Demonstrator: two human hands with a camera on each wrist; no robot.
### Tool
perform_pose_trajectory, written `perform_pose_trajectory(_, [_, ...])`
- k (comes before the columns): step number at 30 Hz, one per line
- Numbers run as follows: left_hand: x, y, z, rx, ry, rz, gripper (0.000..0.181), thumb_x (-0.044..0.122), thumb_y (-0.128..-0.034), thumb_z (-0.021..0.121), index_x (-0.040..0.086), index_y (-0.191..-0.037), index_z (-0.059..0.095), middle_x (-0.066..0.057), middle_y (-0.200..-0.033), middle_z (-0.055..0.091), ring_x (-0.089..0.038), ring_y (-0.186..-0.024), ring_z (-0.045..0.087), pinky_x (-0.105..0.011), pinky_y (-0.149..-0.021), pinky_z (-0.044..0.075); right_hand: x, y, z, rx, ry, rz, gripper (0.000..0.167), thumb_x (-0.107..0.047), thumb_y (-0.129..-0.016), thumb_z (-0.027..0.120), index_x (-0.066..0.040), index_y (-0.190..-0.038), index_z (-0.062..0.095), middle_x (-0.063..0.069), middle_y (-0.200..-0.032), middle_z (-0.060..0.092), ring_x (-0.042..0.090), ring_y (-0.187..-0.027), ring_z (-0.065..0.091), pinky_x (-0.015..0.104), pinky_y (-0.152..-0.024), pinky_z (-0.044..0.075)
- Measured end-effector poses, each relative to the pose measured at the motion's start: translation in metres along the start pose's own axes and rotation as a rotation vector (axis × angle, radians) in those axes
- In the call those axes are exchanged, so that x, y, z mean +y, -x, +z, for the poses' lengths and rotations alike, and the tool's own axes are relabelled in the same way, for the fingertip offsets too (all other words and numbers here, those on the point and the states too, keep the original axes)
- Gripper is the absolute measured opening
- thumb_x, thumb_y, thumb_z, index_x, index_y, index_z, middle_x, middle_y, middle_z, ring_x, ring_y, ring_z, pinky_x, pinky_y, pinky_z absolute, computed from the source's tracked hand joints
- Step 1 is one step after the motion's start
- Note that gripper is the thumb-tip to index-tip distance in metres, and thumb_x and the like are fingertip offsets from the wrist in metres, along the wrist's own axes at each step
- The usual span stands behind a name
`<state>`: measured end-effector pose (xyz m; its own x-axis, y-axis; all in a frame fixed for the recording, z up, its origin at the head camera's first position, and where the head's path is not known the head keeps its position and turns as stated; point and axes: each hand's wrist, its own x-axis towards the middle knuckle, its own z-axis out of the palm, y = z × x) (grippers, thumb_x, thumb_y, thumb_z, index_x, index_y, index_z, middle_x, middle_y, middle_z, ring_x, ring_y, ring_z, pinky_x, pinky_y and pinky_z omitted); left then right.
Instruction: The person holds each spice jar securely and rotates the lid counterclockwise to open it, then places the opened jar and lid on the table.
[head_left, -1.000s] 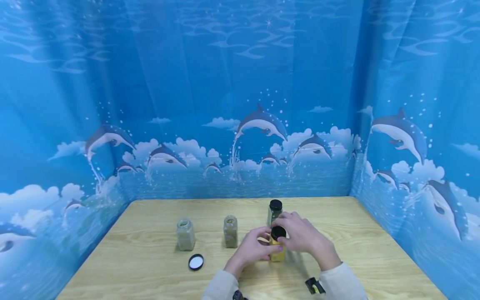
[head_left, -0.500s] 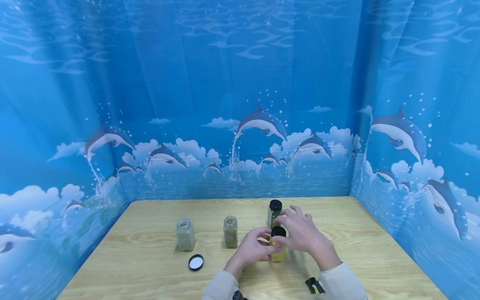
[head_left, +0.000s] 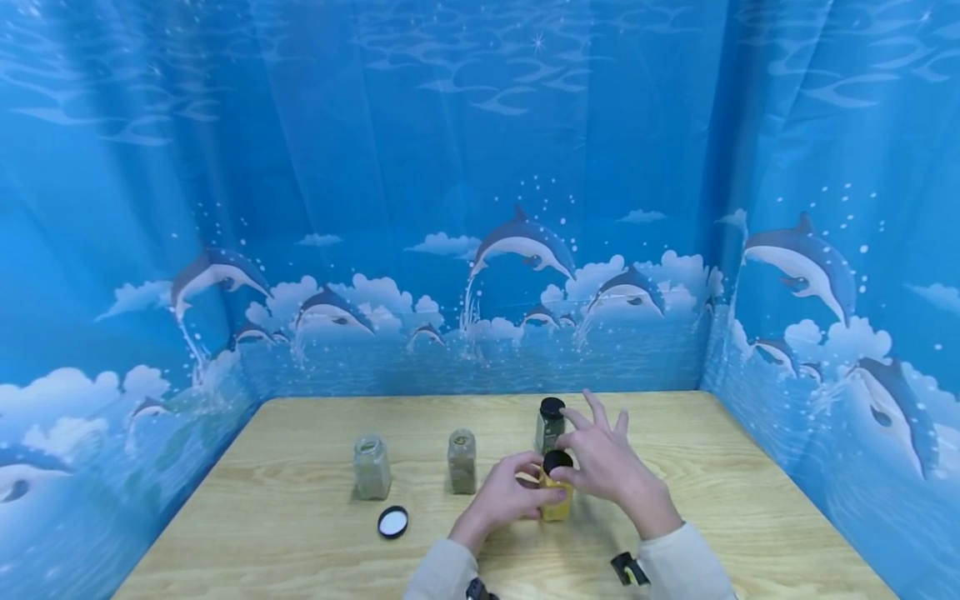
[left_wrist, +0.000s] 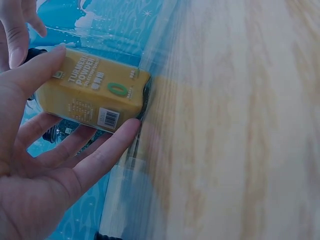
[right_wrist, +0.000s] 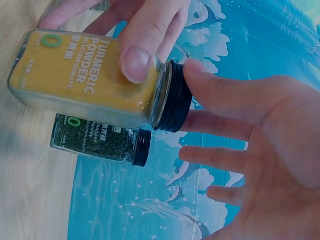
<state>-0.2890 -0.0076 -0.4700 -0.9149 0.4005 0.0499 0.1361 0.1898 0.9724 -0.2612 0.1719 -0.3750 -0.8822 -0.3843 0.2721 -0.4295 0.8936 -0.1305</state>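
A square glass jar labelled turmeric powder (right_wrist: 55,75) stands on the table, filled with yellow powder. My left hand (head_left: 506,497) grips its body, thumb on one face and fingers on the other side in the left wrist view. At the jar's top, my right hand (head_left: 611,467) pinches the black lid (right_wrist: 176,97) between thumb and index finger. The other right fingers are spread and raised. Just behind is a black-lidded jar of chopped parsley (right_wrist: 92,140), partly hidden by the right hand in the head view. The lid sits on the turmeric jar's neck.
Left of the hands stand two lidless glass jars, one pale (head_left: 372,479) and one with darker contents (head_left: 462,471). A loose black lid (head_left: 393,522) lies white side up near them. A blue dolphin-print curtain (head_left: 480,358) borders the wooden table (head_left: 300,533).
The right hand's outer fingers have spread and lifted away from the lid, while its thumb and index finger are at the lid. The left hand and the jars have stayed in place.
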Motion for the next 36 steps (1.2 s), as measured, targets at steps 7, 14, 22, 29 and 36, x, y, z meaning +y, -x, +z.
perform_pose_trajectory(7, [-0.0005, -0.0004, -0.0001, -0.004, 0.003, 0.007, 0.036, 0.025, -0.0822, 0.088, 0.018, -0.113, 0.071, -0.012, -0.118, 0.065, -0.018, -0.093, 0.070, -0.037, -0.072, 0.067, -0.0038, -0.0007, -0.0014, -0.043, -0.018, 0.008, 0.031, -0.027, -0.081, 0.087, -0.015, -0.109, 0.080, 0.019, -0.153, 0.052, 0.056, -0.153, 0.019, 0.095, -0.101, 0.012])
perform_pose_trajectory(14, [-0.0001, -0.0007, -0.0007, -0.017, -0.010, 0.008, 0.037, 0.026, -0.0835, 0.087, 0.018, -0.116, 0.071, -0.012, -0.119, 0.065, -0.018, -0.095, 0.071, -0.036, -0.071, 0.066, -0.0048, 0.0005, -0.0011, -0.062, -0.036, 0.003, 0.038, -0.018, -0.078, 0.088, -0.016, -0.115, 0.078, 0.019, -0.152, 0.052, 0.056, -0.151, 0.022, 0.095, -0.101, 0.014])
perform_pose_trajectory(22, [0.0012, 0.0003, -0.0019, -0.024, -0.011, -0.005, 0.045, 0.027, -0.0843, 0.087, 0.018, -0.125, 0.069, -0.013, -0.121, 0.064, -0.020, -0.098, 0.070, -0.036, -0.071, 0.066, -0.0023, 0.0014, -0.0042, -0.111, -0.065, -0.008, 0.042, -0.009, -0.082, 0.082, -0.022, -0.121, 0.076, 0.019, -0.154, 0.050, 0.057, -0.151, 0.021, 0.096, -0.100, 0.012])
perform_pose_trajectory(29, [0.0007, 0.0011, -0.0025, -0.022, -0.012, -0.015, 0.053, 0.027, -0.0853, 0.086, 0.017, -0.132, 0.065, -0.015, -0.127, 0.064, -0.024, -0.104, 0.069, -0.037, -0.071, 0.066, 0.0011, 0.0039, -0.0043, -0.136, -0.118, -0.004, 0.043, -0.017, -0.085, 0.083, -0.022, -0.126, 0.073, 0.022, -0.157, 0.046, 0.057, -0.153, 0.019, 0.096, -0.100, 0.009])
perform_pose_trajectory(36, [0.0001, 0.0007, -0.0012, -0.028, 0.005, 0.016, 0.038, 0.024, -0.0850, 0.086, 0.016, -0.118, 0.068, -0.013, -0.121, 0.068, -0.020, -0.097, 0.071, -0.037, -0.070, 0.066, -0.0009, -0.0009, 0.0010, -0.030, -0.073, -0.014, 0.035, -0.041, -0.082, 0.085, -0.015, -0.105, 0.078, 0.021, -0.150, 0.055, 0.055, -0.151, 0.026, 0.095, -0.100, 0.016])
